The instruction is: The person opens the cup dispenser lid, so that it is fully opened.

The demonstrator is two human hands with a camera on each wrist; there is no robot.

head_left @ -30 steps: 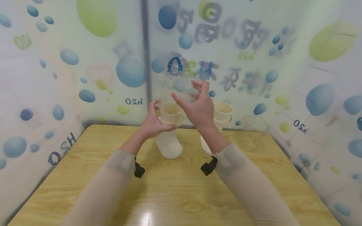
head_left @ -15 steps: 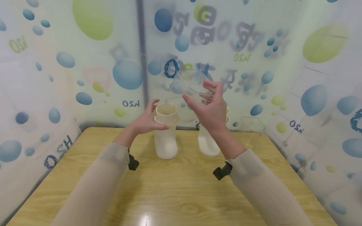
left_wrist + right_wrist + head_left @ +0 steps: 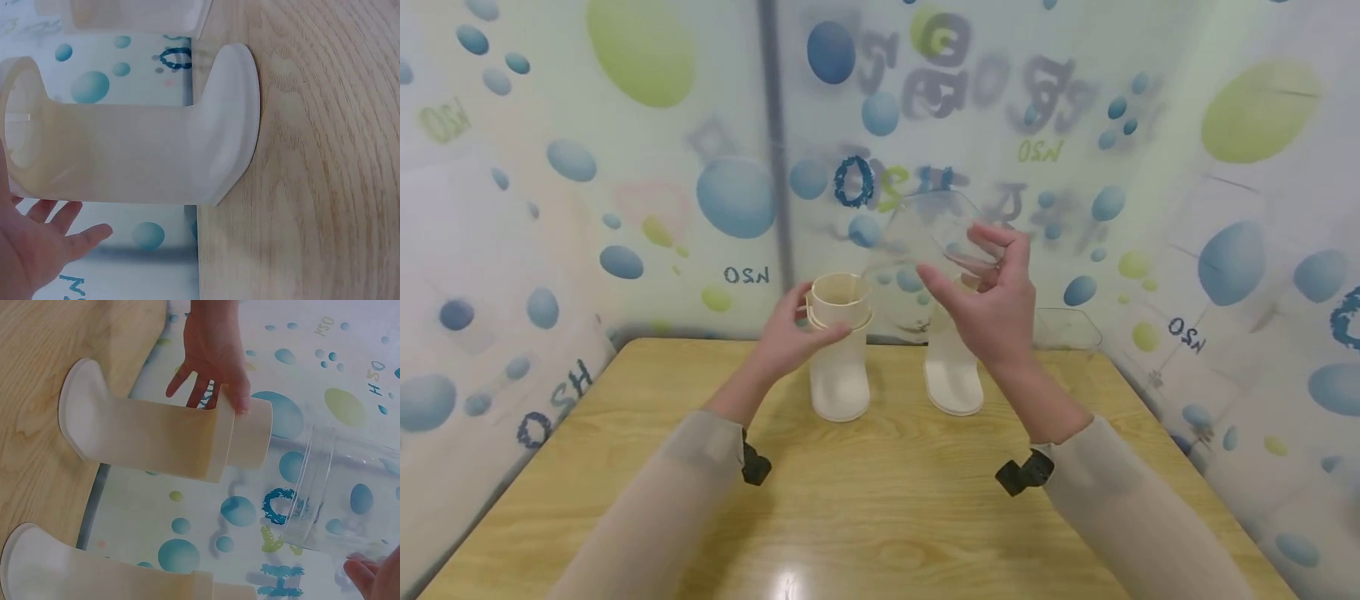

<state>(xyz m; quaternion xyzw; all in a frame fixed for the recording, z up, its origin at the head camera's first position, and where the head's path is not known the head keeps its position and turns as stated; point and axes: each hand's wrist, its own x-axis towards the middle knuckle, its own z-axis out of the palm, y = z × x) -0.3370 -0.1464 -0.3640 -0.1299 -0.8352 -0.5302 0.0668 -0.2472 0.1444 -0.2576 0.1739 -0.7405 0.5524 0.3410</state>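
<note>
A cream, boot-shaped stand [image 3: 839,379] with a round collar on top stands upright on the wooden table. My left hand [image 3: 786,337] grips its collar, the thumb in front and the fingers round the left side. In the left wrist view, the stand's hollow body [image 3: 125,153] and rounded foot show. To the right, my right hand [image 3: 1000,308] holds a clear, tilted container [image 3: 913,237] in the air between thumb and fingers. The right wrist view has the container's round neck [image 3: 309,487] facing the collar [image 3: 250,434], with a gap between them.
Another cream stand [image 3: 953,379] stands to the right, partly behind my right hand. A second clear container [image 3: 1067,329] is at the table's back right. Walls printed with blue and green drops [image 3: 736,198] surround the table [image 3: 880,500] at the back and sides.
The clear container has moved from above the left stand to the right, and tilted, with my right hand. My left hand keeps its grip on the stand's collar.
</note>
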